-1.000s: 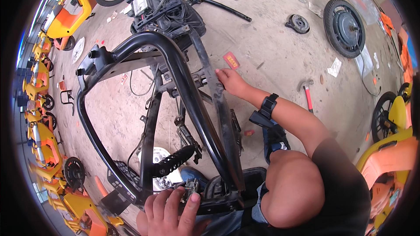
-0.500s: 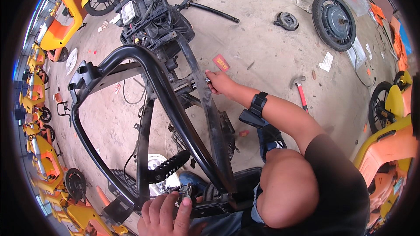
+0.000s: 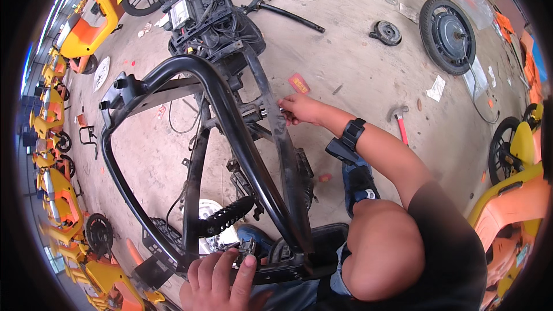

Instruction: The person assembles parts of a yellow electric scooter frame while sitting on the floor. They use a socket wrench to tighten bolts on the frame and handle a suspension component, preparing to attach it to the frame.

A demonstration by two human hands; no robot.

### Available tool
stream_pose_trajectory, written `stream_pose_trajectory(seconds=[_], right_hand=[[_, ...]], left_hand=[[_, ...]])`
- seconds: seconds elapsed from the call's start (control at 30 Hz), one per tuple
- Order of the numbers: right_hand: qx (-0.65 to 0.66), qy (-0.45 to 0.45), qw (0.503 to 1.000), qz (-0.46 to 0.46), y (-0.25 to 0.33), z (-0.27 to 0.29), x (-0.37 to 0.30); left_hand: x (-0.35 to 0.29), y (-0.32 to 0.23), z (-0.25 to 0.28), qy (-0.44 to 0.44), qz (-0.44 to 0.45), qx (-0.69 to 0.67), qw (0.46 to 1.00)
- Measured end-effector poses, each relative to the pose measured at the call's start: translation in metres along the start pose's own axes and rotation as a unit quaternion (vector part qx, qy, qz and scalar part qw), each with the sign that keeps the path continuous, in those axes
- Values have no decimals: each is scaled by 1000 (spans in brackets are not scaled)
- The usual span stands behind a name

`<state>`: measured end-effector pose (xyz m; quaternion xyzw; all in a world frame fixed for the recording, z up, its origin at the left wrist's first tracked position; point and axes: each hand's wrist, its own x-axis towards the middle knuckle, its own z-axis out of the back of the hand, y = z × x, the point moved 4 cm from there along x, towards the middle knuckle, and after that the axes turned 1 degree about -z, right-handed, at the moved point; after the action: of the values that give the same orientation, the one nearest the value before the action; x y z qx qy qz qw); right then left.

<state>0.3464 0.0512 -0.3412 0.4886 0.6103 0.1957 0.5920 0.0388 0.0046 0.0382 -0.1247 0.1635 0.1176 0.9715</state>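
Observation:
A black scooter frame point(image 3: 227, 115) of bent metal tubes stands before me. At its right side tube my right hand point(image 3: 299, 109) is closed, fingertips pinching what looks like a metal bolt, mostly hidden by them. A shiny shaft point(image 3: 264, 113) shows on the inner side of the same tube. My left hand point(image 3: 222, 281) lies over the frame's near end, fingers extended and thumb apart, next to a small metal bracket point(image 3: 247, 247). A black spring shock absorber point(image 3: 227, 217) slants inside the frame, close to that hand.
A hammer point(image 3: 400, 126) with a red handle lies right of my forearm. Farther off are a hub-motor wheel point(image 3: 448, 35) and a small round black part point(image 3: 386, 33). Yellow scooters point(image 3: 92, 17) line the left side; another yellow scooter point(image 3: 510, 196) stands at the right.
The whole view has shifted slightly, so things sit a little farther right. My right hand's fingers have curled differently at the tube, covering the metal end. My left hand stays in place.

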Motion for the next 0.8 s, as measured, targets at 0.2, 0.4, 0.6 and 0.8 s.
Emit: stream_pose_trajectory(seconds=[0.2, 0.4, 0.6, 0.8], right_hand=[[-113, 13, 990, 81, 4, 4, -3], [-139, 81, 985, 66, 16, 9, -8], [-179, 112, 977, -8, 9, 18, 10], [-197, 135, 970, -51, 8, 11, 37]], left_hand=[[2, -1, 3, -9, -1, 3, 1000], [2, 2, 0, -19, -8, 10, 1000], [-1, 6, -3, -26, -7, -14, 1000], [-3, 14, -12, -46, 19, -19, 999]])
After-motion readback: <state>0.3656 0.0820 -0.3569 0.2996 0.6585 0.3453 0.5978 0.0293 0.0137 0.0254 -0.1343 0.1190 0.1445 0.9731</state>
